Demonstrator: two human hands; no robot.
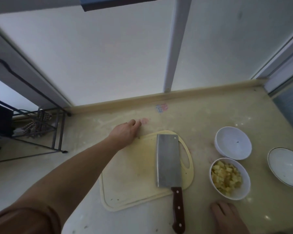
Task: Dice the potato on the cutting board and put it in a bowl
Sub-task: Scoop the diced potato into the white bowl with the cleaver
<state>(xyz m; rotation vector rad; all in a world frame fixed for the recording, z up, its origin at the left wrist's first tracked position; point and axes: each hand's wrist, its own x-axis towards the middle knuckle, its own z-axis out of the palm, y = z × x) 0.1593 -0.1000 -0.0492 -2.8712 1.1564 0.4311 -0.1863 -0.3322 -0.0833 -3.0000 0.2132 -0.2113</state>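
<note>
Yellow diced potato (226, 177) already fills the near bowl (243, 191) right of the cutting board (130, 174), just beyond the flat, empty right hand (227, 215), while the left hand (125, 131), fingers extended, touches the board's far corner, farther off.

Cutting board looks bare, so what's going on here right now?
The dicing looks finished. The potato cubes sit in the near white bowl, and the cleaver lies flat on the cutting board, held by nobody. The left hand reaches over the board's far corner, fingers on the counter. The right hand rests open near the bowl. Two other bowls look empty.
</note>
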